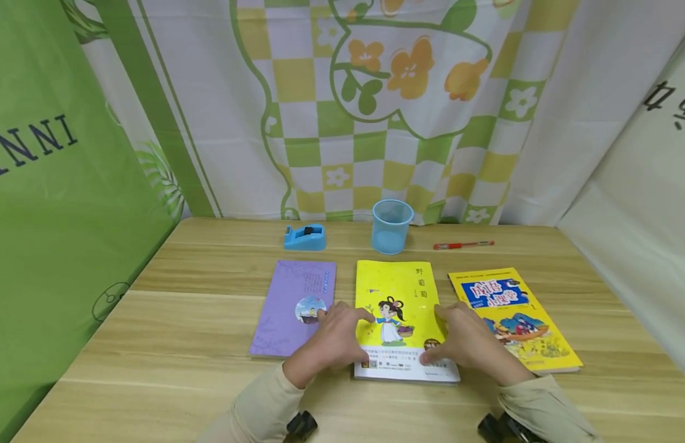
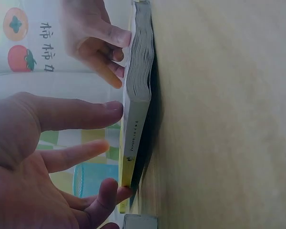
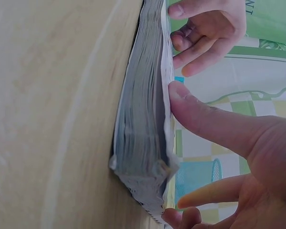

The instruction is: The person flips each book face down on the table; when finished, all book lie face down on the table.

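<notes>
A yellow book with a cartoon figure and a white lower band lies in the middle of the table. At its left side is my left hand, fingers spread, thumb and forefinger tips over the cover. My right hand mirrors it at the right side, its thumb over the white band. The left wrist view shows the book's spine with the left thumb at the cover's edge. In the right wrist view, the right thumb touches the cover beside the page edges.
A purple book lies to the left, partly behind the left hand. On the right sits another yellow book, slightly angled. Along the back stand a blue tape dispenser and a blue mesh cup, with a red pen beside them.
</notes>
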Tool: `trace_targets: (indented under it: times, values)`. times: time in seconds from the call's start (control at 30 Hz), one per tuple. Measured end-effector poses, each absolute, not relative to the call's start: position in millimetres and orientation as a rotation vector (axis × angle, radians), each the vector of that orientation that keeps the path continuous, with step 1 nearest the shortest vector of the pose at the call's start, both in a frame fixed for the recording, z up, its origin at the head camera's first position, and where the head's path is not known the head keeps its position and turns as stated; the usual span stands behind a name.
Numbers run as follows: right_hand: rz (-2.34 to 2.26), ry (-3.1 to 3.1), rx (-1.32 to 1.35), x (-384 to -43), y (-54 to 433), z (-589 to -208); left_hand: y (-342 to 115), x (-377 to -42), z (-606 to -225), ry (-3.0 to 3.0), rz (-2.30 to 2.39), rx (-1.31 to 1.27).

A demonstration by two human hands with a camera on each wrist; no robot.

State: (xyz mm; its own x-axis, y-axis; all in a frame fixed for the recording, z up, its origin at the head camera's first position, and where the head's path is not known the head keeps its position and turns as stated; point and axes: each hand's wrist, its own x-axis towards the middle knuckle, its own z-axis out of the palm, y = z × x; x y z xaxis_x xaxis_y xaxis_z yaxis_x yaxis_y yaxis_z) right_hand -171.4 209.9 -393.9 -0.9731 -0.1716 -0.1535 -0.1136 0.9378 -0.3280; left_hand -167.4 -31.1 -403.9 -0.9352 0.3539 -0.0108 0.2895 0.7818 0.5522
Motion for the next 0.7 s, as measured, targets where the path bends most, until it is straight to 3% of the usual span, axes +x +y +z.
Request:
trace_targets:
  times: [0.7]
  values:
    - [-0.579,2.867,-0.252,-165.9,209.6,-387.3,-36.7,-177.5,-393.8,2.603,1.541,0.201]
